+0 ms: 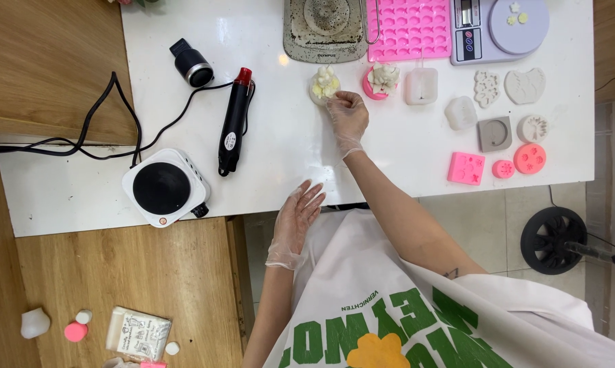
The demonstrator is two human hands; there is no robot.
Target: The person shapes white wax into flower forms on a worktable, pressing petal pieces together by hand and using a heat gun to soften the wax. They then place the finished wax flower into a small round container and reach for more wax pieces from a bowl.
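Both of my hands wear thin clear gloves. My right hand point(348, 116) reaches across the white table point(287, 150), its fingertips pinched at the near rim of a small round cup point(324, 84) filled with white and pale yellow pieces. Whether a piece sits between the fingertips is too small to tell. My left hand point(297, 218) rests flat at the table's front edge with fingers spread, holding nothing. A pink round cup point(381, 80) with white pieces stands just right of the first cup.
A black heat gun point(234, 121), a small white hot plate point(164, 187) and cables lie to the left. A dirty metal tray point(324, 31), pink mould sheet point(410, 28), scale point(498, 27) and several small silicone moulds point(498, 133) fill the back and right.
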